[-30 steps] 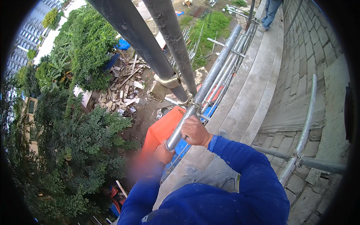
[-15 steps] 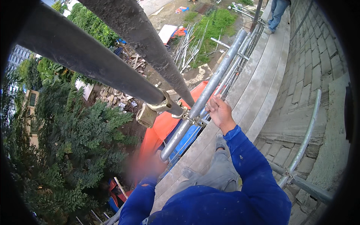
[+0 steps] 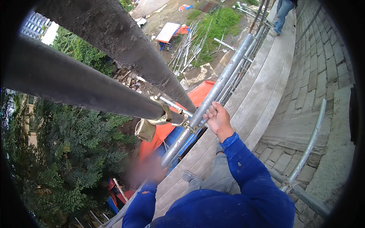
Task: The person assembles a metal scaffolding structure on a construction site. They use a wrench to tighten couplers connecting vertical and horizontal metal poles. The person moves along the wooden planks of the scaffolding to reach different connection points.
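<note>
A galvanised scaffold tube (image 3: 224, 81) slants across the middle. Two dark, rough poles (image 3: 95, 89) meet it from the upper left. Brass-coloured scaffold clamps (image 3: 164, 113) sit around the joint, one with a blocky end hanging beside the pole. My right hand (image 3: 219, 121) is closed, fingers curled in, right beside the tube just above the joint; whether anything is in it, I cannot make out. At the lower end of the tube my left hand (image 3: 152, 169) is smeared by motion, its fingers unreadable. Both arms wear blue sleeves.
I stand on grey planks (image 3: 251, 98) running along a block wall (image 3: 319, 60). A bent metal tube (image 3: 310, 142) rises at the right. Another person's legs (image 3: 281, 17) show on the planks ahead. Trees (image 3: 76, 152), orange sheeting (image 3: 203, 91) and piled poles lie far below.
The view has shifted a little, so the poles sit lower. My right hand has come closer to the tube. My left hand stays blurred near its lower end.
</note>
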A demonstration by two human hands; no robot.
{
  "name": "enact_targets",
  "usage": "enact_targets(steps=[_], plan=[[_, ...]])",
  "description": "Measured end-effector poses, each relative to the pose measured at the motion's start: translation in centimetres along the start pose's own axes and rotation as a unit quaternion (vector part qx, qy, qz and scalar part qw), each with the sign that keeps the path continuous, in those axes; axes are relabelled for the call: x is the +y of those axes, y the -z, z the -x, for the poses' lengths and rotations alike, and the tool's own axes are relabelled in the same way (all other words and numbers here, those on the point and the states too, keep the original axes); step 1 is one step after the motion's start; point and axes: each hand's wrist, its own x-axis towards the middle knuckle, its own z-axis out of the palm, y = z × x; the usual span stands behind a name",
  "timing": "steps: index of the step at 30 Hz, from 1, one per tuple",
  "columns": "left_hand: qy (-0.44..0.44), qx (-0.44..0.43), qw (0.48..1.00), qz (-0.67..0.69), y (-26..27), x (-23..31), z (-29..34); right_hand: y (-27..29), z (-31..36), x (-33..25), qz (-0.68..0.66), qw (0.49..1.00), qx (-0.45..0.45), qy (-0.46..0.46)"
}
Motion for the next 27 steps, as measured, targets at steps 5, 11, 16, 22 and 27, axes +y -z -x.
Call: enact_targets(steps=[5,11,16,22,27], plan=[[0.026,0.0,1.0,-0.014,-1.2,-0.9,0.6,-2.9,0.3,0.9,-0.008,0.996,0.085,0.028],[-0.008,0.032,0.999,0.006,-0.9,-0.7,0.9,-4.5,4.4,3.8,0.125,0.97,0.013,0.208],[0.016,0.005,1.0,-0.012,-0.6,-0.5,0.6,-1.3,11.4,11.7,0.581,0.578,-0.3,0.488],[-0.008,0.009,0.999,0.029,0.6,0.3,1.4,4.4,9.7,11.8,0.699,0.282,-0.468,0.461],[-0.096,0.025,0.992,0.071,0.1,-1.0,1.3,-1.5,14.1,6.7,0.612,0.565,-0.331,0.444]])
